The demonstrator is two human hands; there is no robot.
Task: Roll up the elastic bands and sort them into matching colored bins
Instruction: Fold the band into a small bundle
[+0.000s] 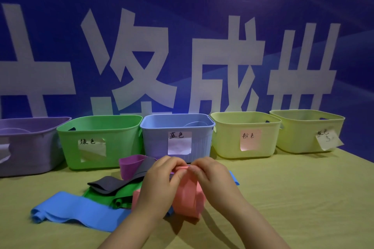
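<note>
Head cam: both hands pinching the pink band (187, 194)'s top edge

left hand (159, 184) and right hand (210, 178) meet there, band hanging lengthwise toward the person.

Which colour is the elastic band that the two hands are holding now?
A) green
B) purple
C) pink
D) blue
C: the left hand and the right hand both pinch the top edge of the pink band, while the blue band, green band and purple band lie on the table.
</note>
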